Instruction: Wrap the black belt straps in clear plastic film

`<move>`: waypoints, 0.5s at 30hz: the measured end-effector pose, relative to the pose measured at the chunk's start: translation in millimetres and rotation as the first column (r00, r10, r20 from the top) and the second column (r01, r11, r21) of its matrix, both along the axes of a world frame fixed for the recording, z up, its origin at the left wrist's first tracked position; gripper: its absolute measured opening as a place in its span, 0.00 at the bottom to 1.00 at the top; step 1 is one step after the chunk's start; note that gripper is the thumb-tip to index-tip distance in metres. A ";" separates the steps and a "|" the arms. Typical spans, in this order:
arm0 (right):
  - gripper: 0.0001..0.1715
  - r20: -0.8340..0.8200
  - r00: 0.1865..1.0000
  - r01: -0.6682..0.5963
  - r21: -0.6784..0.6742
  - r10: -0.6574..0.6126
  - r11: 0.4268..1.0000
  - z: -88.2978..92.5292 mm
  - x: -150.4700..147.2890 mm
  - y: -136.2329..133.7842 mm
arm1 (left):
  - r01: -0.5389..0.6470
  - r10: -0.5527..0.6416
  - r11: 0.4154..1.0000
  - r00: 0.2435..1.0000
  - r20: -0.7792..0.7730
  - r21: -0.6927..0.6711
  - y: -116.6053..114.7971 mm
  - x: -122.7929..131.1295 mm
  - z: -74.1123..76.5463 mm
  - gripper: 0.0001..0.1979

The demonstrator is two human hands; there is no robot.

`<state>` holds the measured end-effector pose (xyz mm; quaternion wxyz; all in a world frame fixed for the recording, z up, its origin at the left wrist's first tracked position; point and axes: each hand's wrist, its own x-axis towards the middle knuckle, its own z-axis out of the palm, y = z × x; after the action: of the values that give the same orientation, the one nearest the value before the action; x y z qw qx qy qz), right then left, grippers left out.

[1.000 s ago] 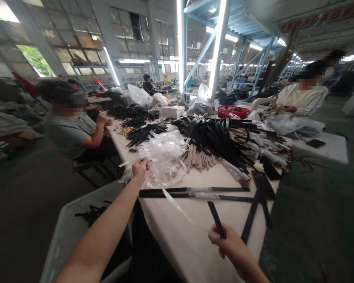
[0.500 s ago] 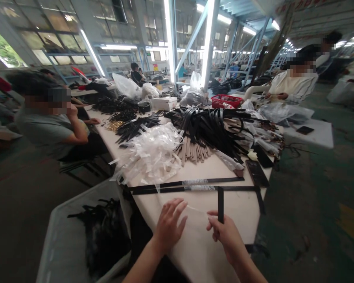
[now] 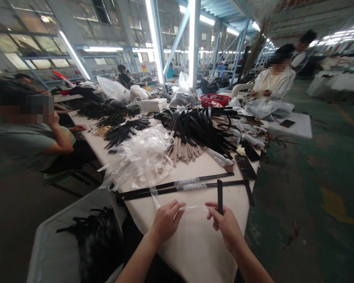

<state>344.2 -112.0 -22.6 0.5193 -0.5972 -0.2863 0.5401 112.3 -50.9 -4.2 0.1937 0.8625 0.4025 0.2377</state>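
Head view: a worker's left hand [image 3: 166,221] and right hand [image 3: 225,227] pinch a clear plastic strip [image 3: 194,208] taut above the white worktable [image 3: 194,251], right fingers also clasping an upright black belt strap [image 3: 220,196], apparently mid-wrap and calling for a steady pull.

Two hands [image 3: 166,221], one short black strap [image 3: 220,196], two long black straps [image 3: 165,192], one red basket [image 3: 212,101].

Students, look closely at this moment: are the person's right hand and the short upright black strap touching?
Touching. The head view shows the right hand gripping the lower end of the short black strap between its fingers.
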 end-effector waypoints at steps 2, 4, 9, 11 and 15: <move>0.29 0.028 0.999 -0.029 0.004 0.029 1.000 0.5 3.3 2.2 | -0.016 0.016 0.999 1.000 0.003 -0.036 2.6 0.7 5.3 0.12; 0.30 0.068 0.995 -0.077 -0.007 0.077 0.997 1.6 6.3 3.9 | -0.031 0.032 0.997 0.999 0.016 -0.073 5.8 1.6 10.5 0.08; 0.25 0.111 0.986 -0.119 -0.031 0.122 0.992 1.2 12.7 5.9 | -0.028 0.048 0.980 0.994 0.100 -0.196 11.3 6.1 14.3 0.03; 0.25 0.047 0.994 -0.096 -0.014 0.096 0.995 0.1 13.7 5.5 | -0.012 0.048 0.969 0.989 0.141 -0.249 11.6 8.9 14.8 0.02; 0.30 -0.172 0.976 -0.134 0.025 0.136 0.991 0.5 13.5 5.0 | 0.044 0.021 0.944 0.981 0.195 -0.326 10.7 15.6 22.0 0.03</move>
<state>357.7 -107.1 -22.2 0.5082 -0.5237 -0.2837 0.6221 127.9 -40.2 17.9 0.3748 0.7929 0.4104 0.2498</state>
